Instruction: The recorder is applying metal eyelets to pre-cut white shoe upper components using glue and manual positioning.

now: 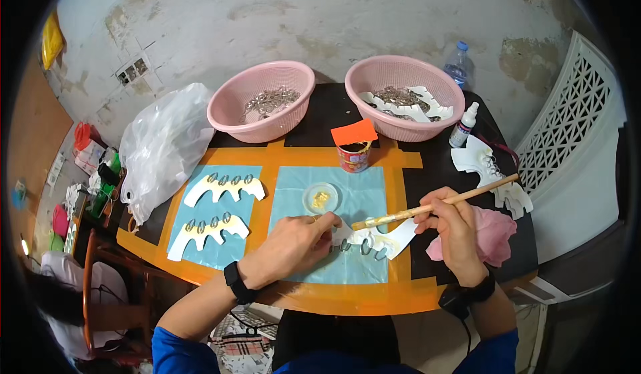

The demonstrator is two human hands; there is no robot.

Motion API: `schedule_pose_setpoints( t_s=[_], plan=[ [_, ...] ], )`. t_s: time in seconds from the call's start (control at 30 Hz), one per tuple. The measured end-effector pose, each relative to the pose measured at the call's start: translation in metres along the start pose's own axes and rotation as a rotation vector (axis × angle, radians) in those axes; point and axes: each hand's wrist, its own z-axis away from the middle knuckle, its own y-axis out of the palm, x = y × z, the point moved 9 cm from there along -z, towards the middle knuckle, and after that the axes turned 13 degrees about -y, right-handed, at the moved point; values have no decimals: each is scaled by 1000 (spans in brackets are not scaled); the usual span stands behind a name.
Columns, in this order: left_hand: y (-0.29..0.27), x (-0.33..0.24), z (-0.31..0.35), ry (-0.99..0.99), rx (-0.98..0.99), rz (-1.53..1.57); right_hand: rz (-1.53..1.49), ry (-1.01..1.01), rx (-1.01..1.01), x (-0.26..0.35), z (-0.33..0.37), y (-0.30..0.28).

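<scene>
On the right blue sheet [287, 194] lies a white scalloped piece [399, 238] with metal rings along its lower edge and yellowish paste smeared on it. My left hand [290, 246] is closed, its fingertips holding down the left end of that piece. A long wooden stick [461, 198] is gripped in my right hand [451, 230], and its paste-coated end touches the top of the piece. Just beyond my left fingers sits a small clear dish [308, 202] with yellow paste [320, 199]. Behind it stands a red tub [354, 160] with an orange card [354, 132] on top.
Two more ringed white pieces lie on the left blue sheet [257, 224]. Pink baskets [227, 117] of metal rings stand behind. A plastic bag [163, 147] is at the left; a pink cloth [491, 237], more white pieces [475, 157] and a white bottle [461, 134] are at the right.
</scene>
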Motion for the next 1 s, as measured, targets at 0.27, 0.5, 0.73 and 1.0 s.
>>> schedule_pose_setpoints(
  t_s=[0.27, 0.5, 0.73, 1.0],
  plan=[
    [12, -27, 4, 24, -179, -324, 87, -16, 39, 1, 1, 5],
    [15, -30, 10, 16, -265, -437, 69, -35, 45, 0, 1, 7],
    [5, -12, 9, -30, -207, -171, 72, -46, 56, -2, 2, 10],
    [6, -14, 9, -101, -199, -174, 65, -35, 43, -3, 1, 6]
  ],
)
